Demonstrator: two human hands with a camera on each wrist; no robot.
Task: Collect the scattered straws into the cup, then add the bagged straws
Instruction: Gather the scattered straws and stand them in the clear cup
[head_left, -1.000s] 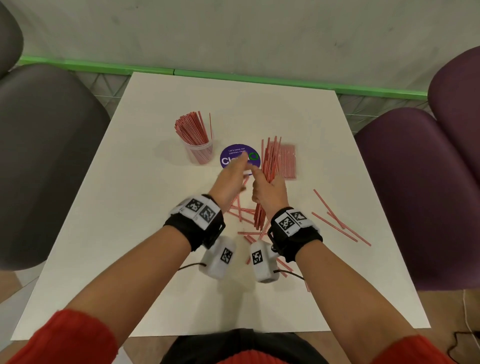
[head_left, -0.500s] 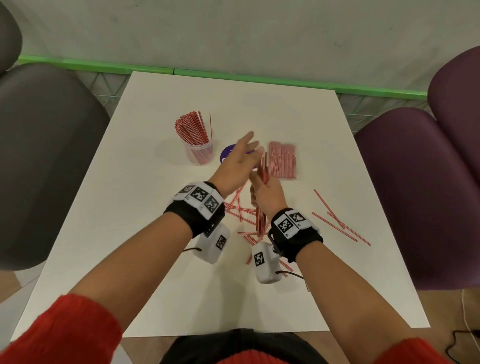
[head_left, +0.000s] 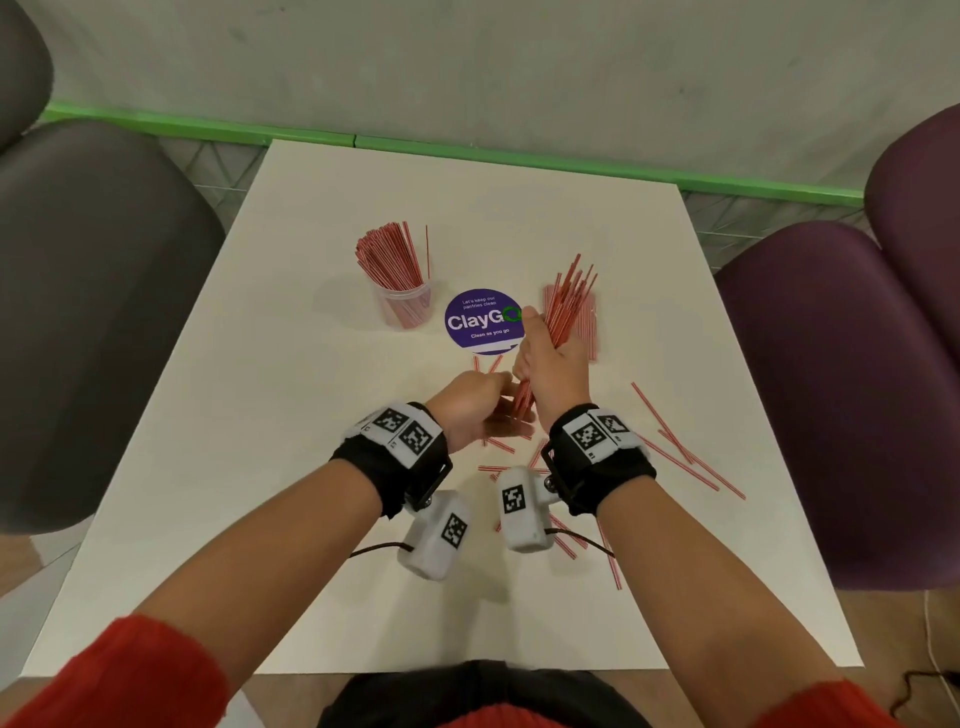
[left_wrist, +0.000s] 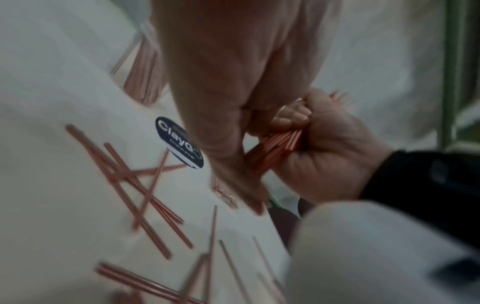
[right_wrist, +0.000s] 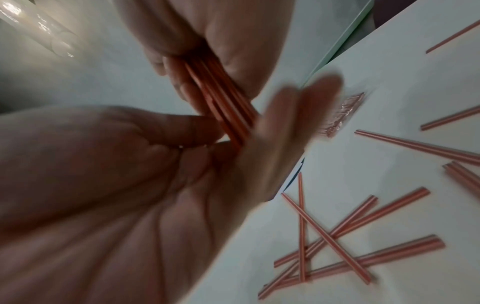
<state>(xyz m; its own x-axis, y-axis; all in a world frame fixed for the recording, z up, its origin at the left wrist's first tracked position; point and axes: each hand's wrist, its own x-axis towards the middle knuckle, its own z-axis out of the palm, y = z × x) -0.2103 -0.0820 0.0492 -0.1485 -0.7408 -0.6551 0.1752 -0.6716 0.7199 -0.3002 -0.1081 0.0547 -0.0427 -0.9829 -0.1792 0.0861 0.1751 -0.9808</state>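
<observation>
My right hand (head_left: 558, 364) grips a bundle of red-striped straws (head_left: 569, 296) in its fist, held above the table and tilted up to the right. My left hand (head_left: 475, 413) has straight fingers against the bundle's lower ends; the right wrist view shows its open palm (right_wrist: 130, 185) touching the straw bundle (right_wrist: 223, 102). A clear plastic cup (head_left: 405, 312), packed with straws, stands left of centre. The bagged straws (head_left: 592, 325) lie flat behind the bundle, partly hidden. Several loose straws (head_left: 680, 452) are scattered on the white table (head_left: 260, 415) under and to the right of my hands.
A round purple ClayGo sticker (head_left: 480, 322) is stuck to the table between cup and bag. A grey chair (head_left: 78, 312) stands to the left and a purple chair (head_left: 841, 389) to the right. A green strip (head_left: 467, 150) runs along the wall behind the table.
My left hand has dropped from near the top of the bundle to its lower ends. The right hand has lifted the bundle and tilted it to the right.
</observation>
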